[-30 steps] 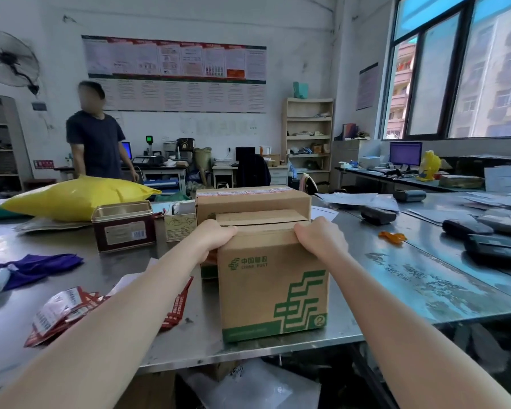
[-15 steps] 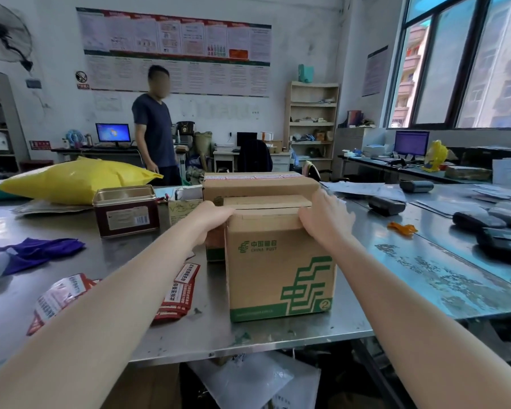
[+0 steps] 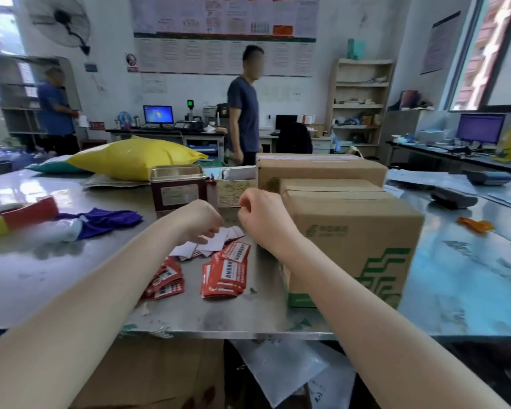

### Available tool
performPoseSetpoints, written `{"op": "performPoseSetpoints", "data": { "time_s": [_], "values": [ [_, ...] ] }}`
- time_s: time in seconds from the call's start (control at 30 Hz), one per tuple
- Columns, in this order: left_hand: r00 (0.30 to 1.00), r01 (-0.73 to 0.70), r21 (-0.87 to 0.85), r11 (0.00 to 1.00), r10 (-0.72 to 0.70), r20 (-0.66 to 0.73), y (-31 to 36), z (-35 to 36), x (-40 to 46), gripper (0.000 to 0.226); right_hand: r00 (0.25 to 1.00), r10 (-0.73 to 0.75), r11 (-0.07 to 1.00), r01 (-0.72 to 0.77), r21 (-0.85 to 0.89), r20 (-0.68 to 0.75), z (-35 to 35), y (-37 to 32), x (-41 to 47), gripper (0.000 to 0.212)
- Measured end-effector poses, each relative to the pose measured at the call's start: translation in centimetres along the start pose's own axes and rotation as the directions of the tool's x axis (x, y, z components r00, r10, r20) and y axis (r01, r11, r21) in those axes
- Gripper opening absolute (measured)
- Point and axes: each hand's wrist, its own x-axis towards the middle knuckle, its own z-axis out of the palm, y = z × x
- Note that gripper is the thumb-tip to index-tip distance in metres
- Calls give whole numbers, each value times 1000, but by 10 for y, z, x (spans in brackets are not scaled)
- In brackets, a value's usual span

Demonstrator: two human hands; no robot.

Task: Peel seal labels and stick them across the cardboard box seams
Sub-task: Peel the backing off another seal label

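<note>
A brown cardboard box with green post markings stands on the steel table, its top flaps down. Left of it lie two heaps of red seal labels and some white backing sheets. My left hand hovers over the white sheets with curled fingers, the tips pinching the edge of one sheet. My right hand is beside the box's left top corner, fingers curled inward; nothing shows in it.
Behind the box is a longer cardboard box. A red tin, a yellow bag, purple cloth and a tape roll lie left. Black handheld devices lie right. Two people stand beyond the table.
Both hands left the top of the box and moved left to the label heap. The view turned left and down, and the standing person walked to the right.
</note>
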Motion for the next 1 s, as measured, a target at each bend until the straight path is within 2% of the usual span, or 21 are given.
{"op": "performPoseSetpoints", "data": {
  "time_s": [0.1,0.2,0.4,0.53,0.63,0.77,0.87,1.0],
  "values": [
    [999,10,58,998,-13,42,-29,1,7,15,985,114,993,-114,-8,131,39,5,-1,20],
    [1000,12,68,998,-14,18,-53,6,16,20,952,230,972,-234,-5,200,72,16,-3,24],
    [995,-12,55,998,17,-96,-83,32,45,30,930,337,939,-344,27,149,122,55,4,28],
    [982,-52,78,996,65,-175,-84,54,59,25,918,378,919,-388,75,119,140,77,16,24],
    [981,-67,9,998,67,-184,-90,71,65,28,925,380,917,-379,124,22,150,87,12,21],
    [946,-148,-32,989,132,-295,-104,82,69,30,934,348,912,-316,260,-86,151,92,6,19],
    [955,-191,-102,976,161,-247,-108,79,69,33,950,284,891,-212,402,-128,144,87,4,15],
    [957,-207,-312,927,126,-260,-102,73,61,44,946,284,818,-153,554,-159,136,80,3,13]
  ]
}}
